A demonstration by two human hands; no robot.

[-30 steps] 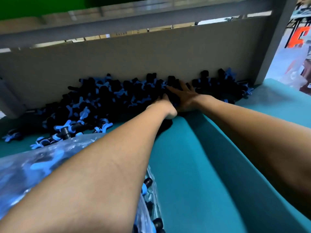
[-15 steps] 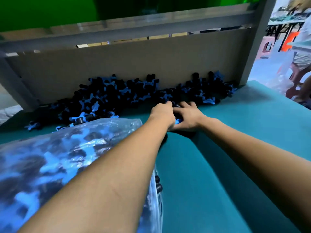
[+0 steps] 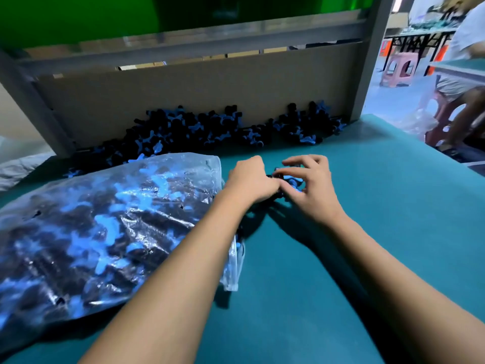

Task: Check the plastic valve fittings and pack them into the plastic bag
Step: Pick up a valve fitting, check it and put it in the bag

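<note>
A heap of black and blue plastic valve fittings [image 3: 199,130] lies along the cardboard wall at the back of the table. A clear plastic bag [image 3: 99,227], filled with many fittings, lies on the left. A small bunch of fittings [image 3: 287,181] sits on the teal table between my hands. My left hand [image 3: 250,181] is curled around part of that bunch, its fingers hidden from view. My right hand [image 3: 311,183] curls over the bunch from the right, fingertips pinching the fittings.
The teal table [image 3: 367,232] stretches to the right and front. A cardboard wall [image 3: 210,95] and grey frame post [image 3: 367,56] bound the back. At the far right a person sits by pink stools [image 3: 399,69] and another table.
Both hands have pulled back from the heap toward me, dragging a small bunch of fittings onto the open table beside the bag's mouth. The view has tilted, showing more of the bag.
</note>
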